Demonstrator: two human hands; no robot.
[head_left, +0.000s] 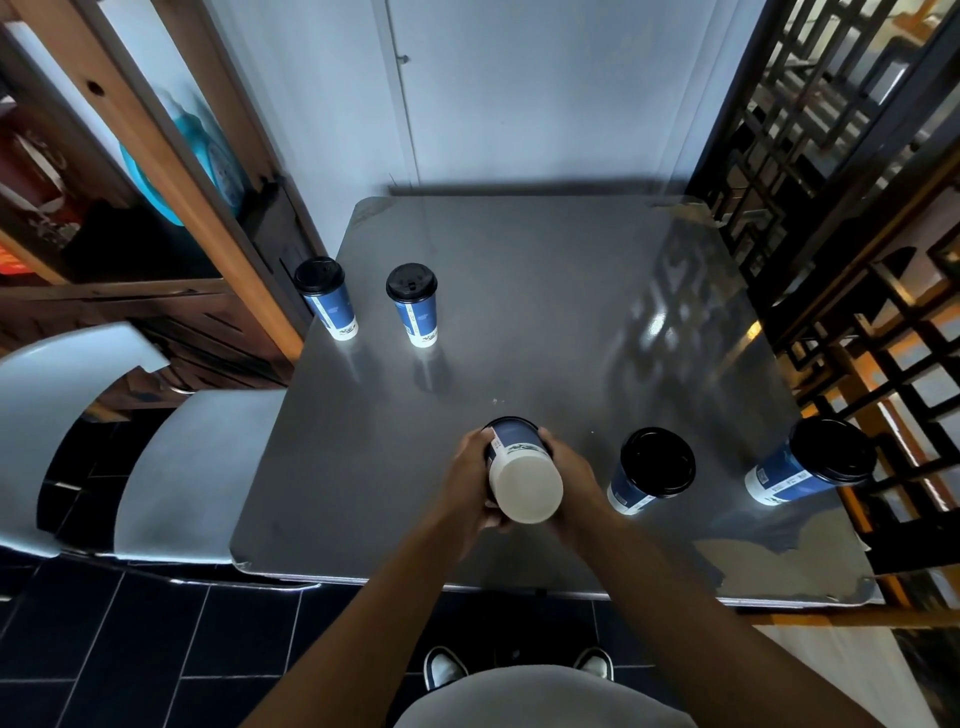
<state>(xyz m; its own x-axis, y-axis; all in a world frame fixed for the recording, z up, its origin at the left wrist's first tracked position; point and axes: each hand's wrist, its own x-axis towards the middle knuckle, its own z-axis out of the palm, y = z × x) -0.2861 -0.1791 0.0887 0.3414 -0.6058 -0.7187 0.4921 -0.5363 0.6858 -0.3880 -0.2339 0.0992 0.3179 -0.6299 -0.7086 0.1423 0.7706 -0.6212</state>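
a grey top (540, 696) fills the bottom centre of the frame. both forearms reach up from it to the held cup (524, 480), just below the middle and over the near part of the grey table (519, 270). the left hand (467, 483) and right hand (574, 480) curl round its blue sides, one each side. its white base faces the camera, the black-lidded end away. it looks like thin paper, probably light — a hard squeeze would dent it and might pop the lid. the mid wall is the place to hold. the far cups (413, 304) stand at centre left, the right cups (652, 470) at lower right.
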